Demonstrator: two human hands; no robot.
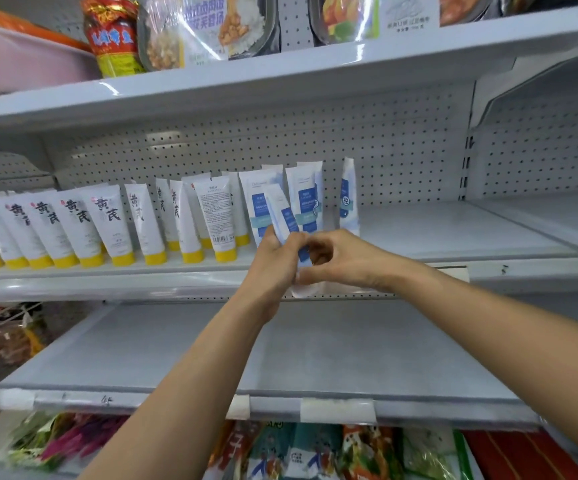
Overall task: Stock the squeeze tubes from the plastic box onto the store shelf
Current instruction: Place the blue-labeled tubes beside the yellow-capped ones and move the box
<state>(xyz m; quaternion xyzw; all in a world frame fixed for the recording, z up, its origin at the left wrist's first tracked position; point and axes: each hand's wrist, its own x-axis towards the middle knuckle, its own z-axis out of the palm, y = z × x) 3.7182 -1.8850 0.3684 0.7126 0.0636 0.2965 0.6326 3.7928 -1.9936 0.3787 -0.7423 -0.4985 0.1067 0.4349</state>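
A white tube with a blue label (282, 213) is held tilted in front of the middle shelf (453, 237). My left hand (275, 258) is wrapped around its lower part. My right hand (343, 258) pinches the same tube near its cap end, which pokes out below at the shelf edge. Behind them, several blue-label tubes (306, 199) stand cap down on the shelf, one (348, 199) a little apart to the right. Left of those stands a long row of white tubes with yellow caps (107, 226). The plastic box is out of view.
The right part of the middle shelf is bare. The shelf below (315, 358) holds nothing. The top shelf carries a red-and-yellow jar (114, 39) and packaged meals (211, 26). Snack bags (315, 452) fill the bottom shelf.
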